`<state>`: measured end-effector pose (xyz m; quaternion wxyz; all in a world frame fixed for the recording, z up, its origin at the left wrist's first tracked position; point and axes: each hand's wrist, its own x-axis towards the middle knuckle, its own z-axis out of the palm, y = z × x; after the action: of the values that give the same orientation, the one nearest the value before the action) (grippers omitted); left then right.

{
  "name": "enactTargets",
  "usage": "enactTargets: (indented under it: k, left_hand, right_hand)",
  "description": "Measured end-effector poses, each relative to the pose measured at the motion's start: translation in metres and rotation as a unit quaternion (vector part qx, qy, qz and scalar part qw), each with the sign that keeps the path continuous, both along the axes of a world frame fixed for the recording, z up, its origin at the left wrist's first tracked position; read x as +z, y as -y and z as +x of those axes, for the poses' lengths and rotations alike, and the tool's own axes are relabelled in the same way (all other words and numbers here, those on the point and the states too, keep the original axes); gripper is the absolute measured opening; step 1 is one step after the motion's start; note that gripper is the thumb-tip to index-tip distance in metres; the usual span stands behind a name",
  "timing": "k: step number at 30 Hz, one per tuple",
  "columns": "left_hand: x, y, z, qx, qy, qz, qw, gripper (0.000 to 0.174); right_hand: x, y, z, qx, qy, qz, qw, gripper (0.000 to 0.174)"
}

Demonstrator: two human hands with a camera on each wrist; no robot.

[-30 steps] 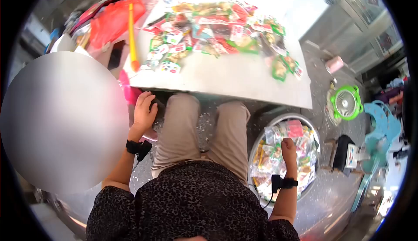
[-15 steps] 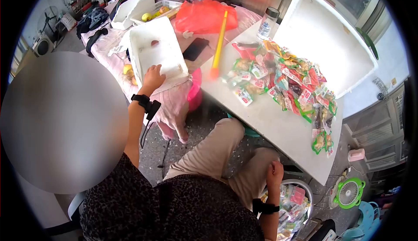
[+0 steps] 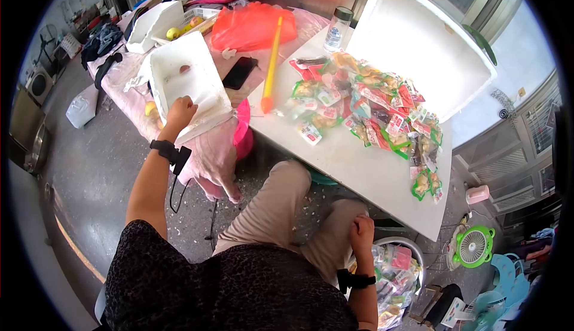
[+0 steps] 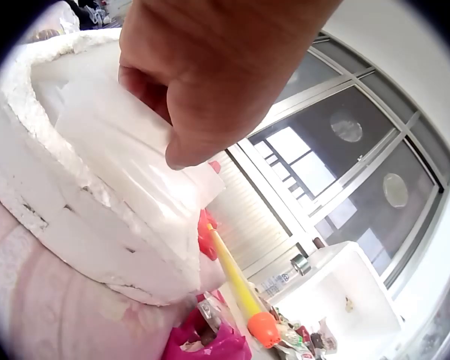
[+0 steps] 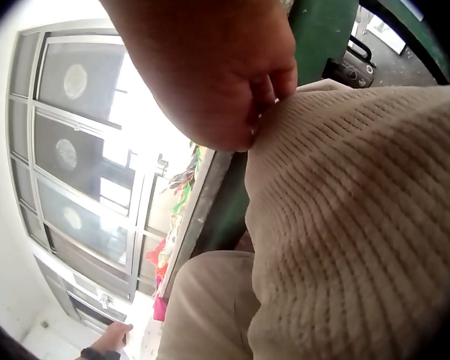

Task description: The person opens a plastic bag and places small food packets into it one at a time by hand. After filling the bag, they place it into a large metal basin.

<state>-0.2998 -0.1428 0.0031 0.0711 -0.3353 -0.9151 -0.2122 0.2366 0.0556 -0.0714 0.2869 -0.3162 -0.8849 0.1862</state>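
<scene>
On the left, my left hand (image 3: 181, 113) is over the near end of a small white foam box (image 3: 156, 71). In the left wrist view its thumb and curled fingers pinch a thin, whitish, translucent plastic sheet (image 4: 127, 154) above the box's rough rim. My right hand (image 3: 362, 233) rests on the knee of the beige trousers (image 3: 272, 202), its fingers loosely curled against the ribbed cloth. No object shows in it. Small sealed food packets (image 3: 373, 101) lie heaped on the white table (image 3: 335, 158), in front of both knees.
A yellow stick (image 3: 272, 68) with an orange end lies at the table's left side, near a black phone (image 3: 240, 73). A jar (image 3: 338, 29) and a large foam box (image 3: 424, 44) stand behind the packets. A metal basin (image 3: 421, 259) of packets sits beside the right knee.
The view has turned left. My left hand went from beside the left knee to the small foam box, and its fingers have curled. My right hand moved from over the basin to the knee.
</scene>
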Motion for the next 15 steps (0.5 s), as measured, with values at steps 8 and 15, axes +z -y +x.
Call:
enactTargets:
  k: [8,15]
  left_hand:
    - [0.031,-0.027,0.048,-0.076,0.129,0.187,0.971,0.023]
    - [0.022,-0.093,0.178,-0.262,0.301,0.230,0.887,0.019]
  right_hand:
    - [0.020,-0.008,0.001,0.003,0.004,-0.108,0.994,0.015]
    - [0.060,-0.024,-0.064,0.030,-0.115,-0.287,0.950,0.015]
